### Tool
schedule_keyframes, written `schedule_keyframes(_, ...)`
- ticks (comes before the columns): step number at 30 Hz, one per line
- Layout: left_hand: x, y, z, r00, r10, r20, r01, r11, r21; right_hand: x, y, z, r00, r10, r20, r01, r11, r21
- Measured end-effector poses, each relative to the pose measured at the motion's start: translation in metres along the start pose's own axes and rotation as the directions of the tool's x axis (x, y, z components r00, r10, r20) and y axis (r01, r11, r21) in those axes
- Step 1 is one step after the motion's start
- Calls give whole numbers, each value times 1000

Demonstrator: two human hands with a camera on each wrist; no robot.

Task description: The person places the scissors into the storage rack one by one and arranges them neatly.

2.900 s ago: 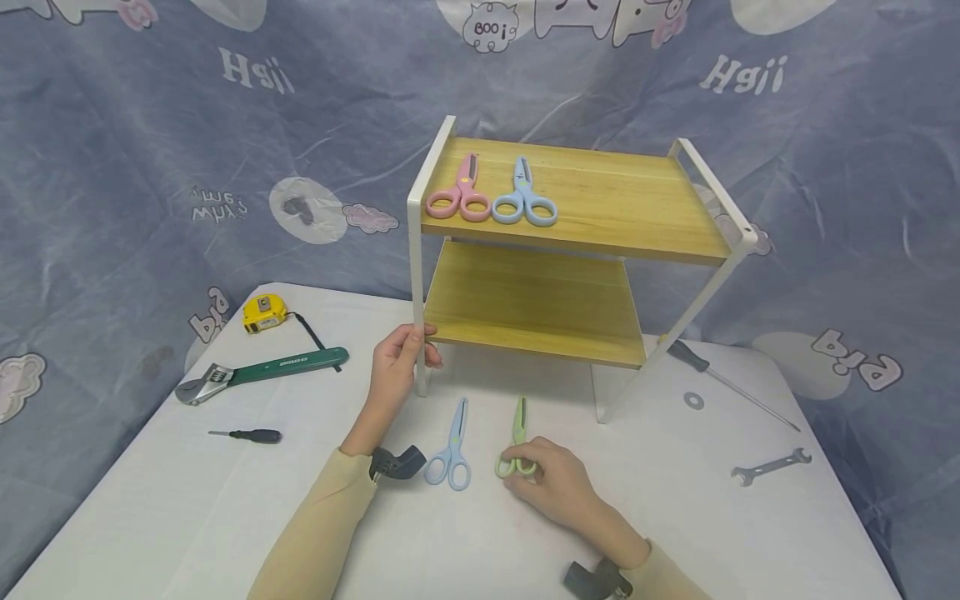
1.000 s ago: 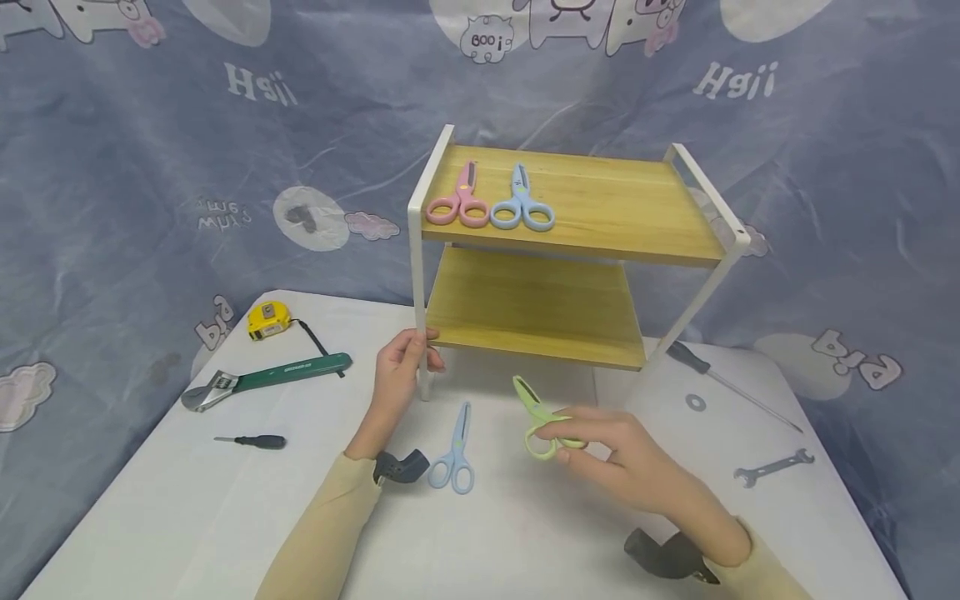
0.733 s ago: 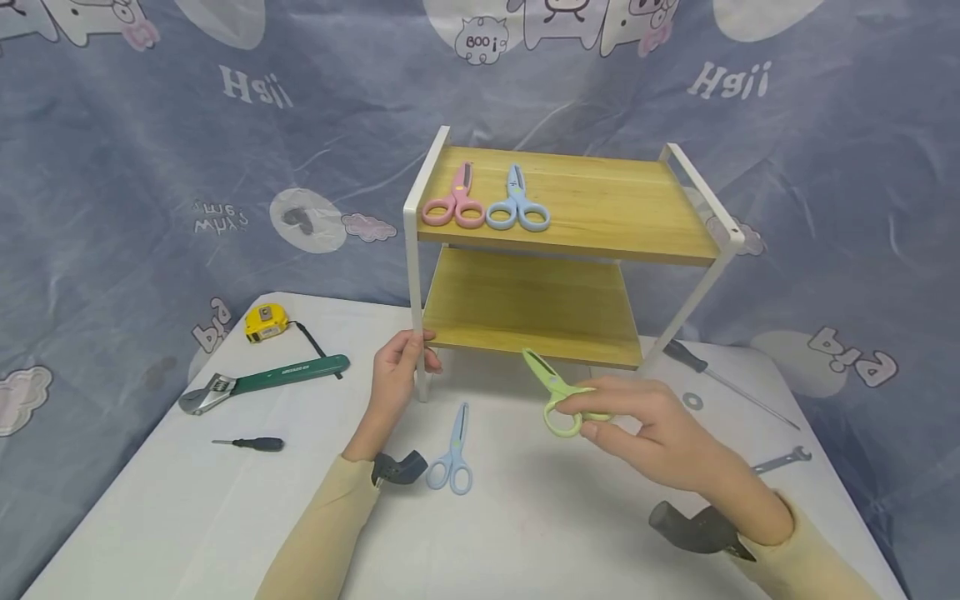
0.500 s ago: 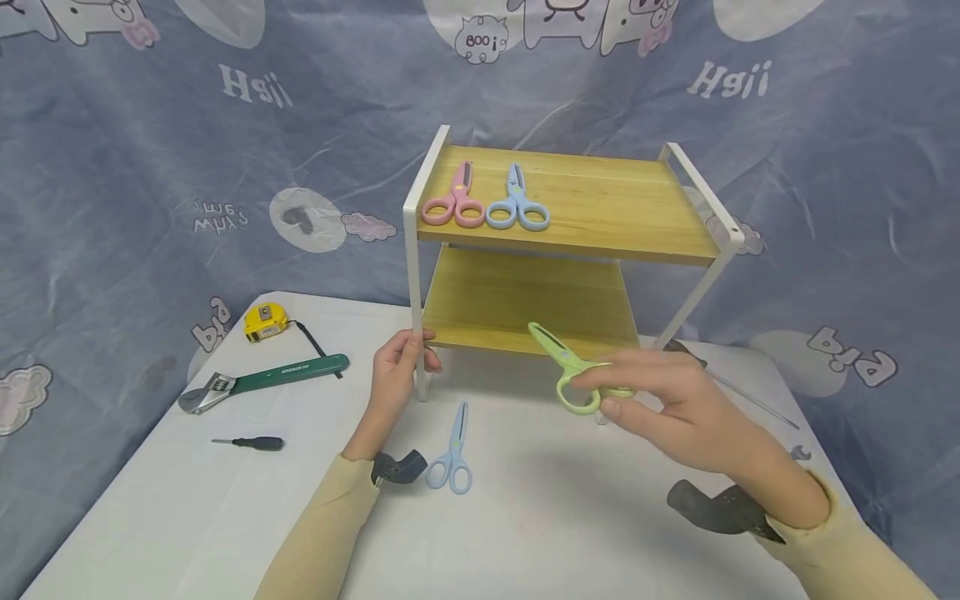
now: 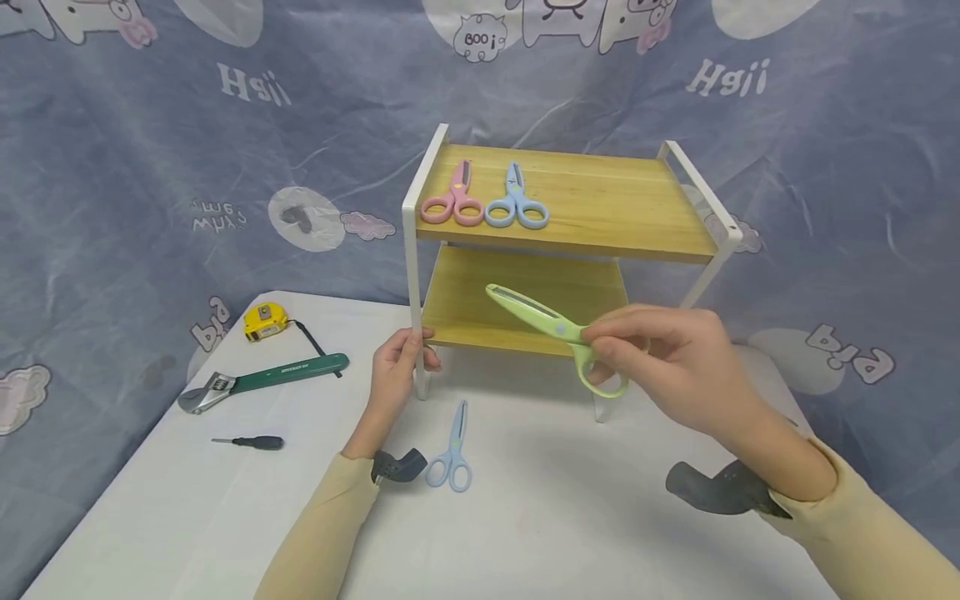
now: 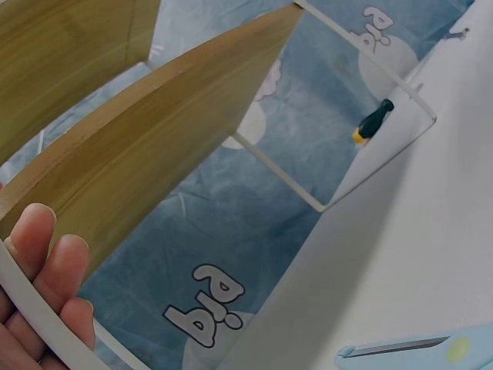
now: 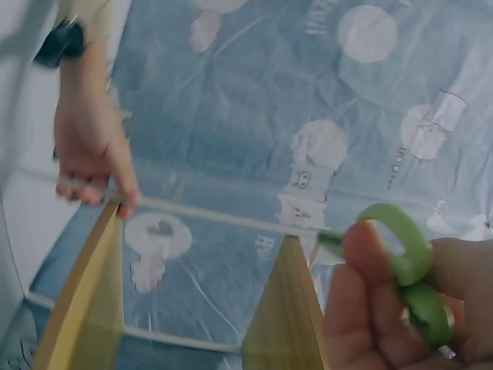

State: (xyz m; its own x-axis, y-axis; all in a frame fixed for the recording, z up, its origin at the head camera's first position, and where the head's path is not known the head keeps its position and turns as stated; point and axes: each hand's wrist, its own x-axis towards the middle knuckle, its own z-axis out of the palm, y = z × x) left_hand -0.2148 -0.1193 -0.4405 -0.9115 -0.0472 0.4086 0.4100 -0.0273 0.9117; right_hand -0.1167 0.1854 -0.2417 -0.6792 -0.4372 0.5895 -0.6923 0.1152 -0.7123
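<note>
My right hand (image 5: 667, 358) pinches a pair of green scissors (image 5: 536, 317) by the handle loops, held up in front of the lower shelf with the blades pointing left. In the right wrist view the green handles (image 7: 412, 254) show between thumb and fingers. My left hand (image 5: 397, 371) grips the front left leg of the two-tier wooden shelf (image 5: 600, 200) at the lower board's height; its fingertips (image 6: 65, 258) curl around the white frame in the left wrist view. Pink scissors (image 5: 455, 200) and blue scissors (image 5: 516, 202) lie side by side on the top board. Another blue pair (image 5: 452, 458) lies on the table.
On the left of the white table (image 5: 525, 533) are a yellow tape measure (image 5: 266, 321), a green-handled adjustable wrench (image 5: 277, 377) and a small black screwdriver (image 5: 255, 442). A larger screwdriver (image 6: 373, 121) lies behind the shelf's right side. A patterned blue cloth (image 5: 315, 108) hangs behind.
My right hand picked up the green scissors from the table, lifted them up and to the right, and turned their blades leftward. My left hand stays on the shelf leg.
</note>
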Motion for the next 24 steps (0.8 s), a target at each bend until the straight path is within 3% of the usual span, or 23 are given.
schedule_keyframes(2,0,0,0,1000,2,3,-2,1000,2,-1,-2,-2,989,149,4,-149,988,50)
schedule_keyframes(5,0,0,0,1000,7,5,-7,1000,6,-1,-3,-9,943,329,37,-331,932,144)
schedule_keyframes(8,0,0,0,1000,4,4,-4,1000,5,-1,-2,-16,917,386,103,-399,882,252)
schedule_keyframes(12,-1,0,0,1000,-3,7,3,1000,7,-1,-2,-23,921,353,163,-388,864,322)
schedule_keyframes(15,-1,0,0,1000,-1,11,1,1000,5,-1,-5,-25,925,346,156,-379,868,321)
schedule_keyframes(24,-1,1,1,1000,3,8,-3,1000,-7,10,-15,-24,970,224,-89,-202,957,207)
